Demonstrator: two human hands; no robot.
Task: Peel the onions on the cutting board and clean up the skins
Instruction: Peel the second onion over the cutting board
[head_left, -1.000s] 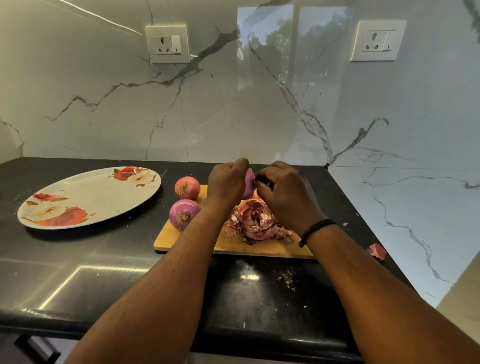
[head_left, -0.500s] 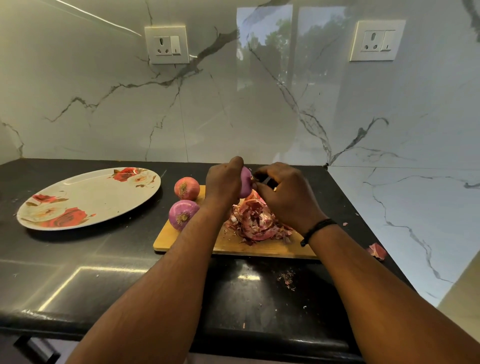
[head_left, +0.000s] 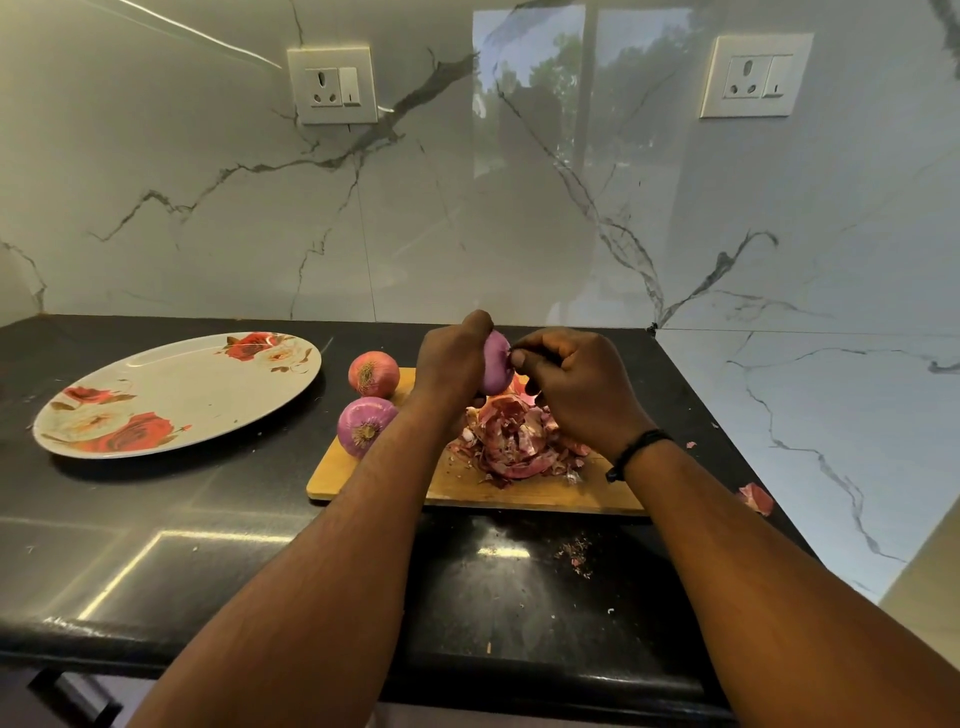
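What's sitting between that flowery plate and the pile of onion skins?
In the head view, two whole onions, one behind the other, at the cutting board's left end, between plate and skins.

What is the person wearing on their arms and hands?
Both arms are bare, with no sleeves in view and no gloves. The right wrist has a thin black band. The left hand and right hand show no rings that I can see.

— What are the hands doing?
— Both forearms are reaching up to frame centre. The left hand (head_left: 451, 358) is gripping with curled fingers; the right hand (head_left: 574, 384) is pinching beside it.
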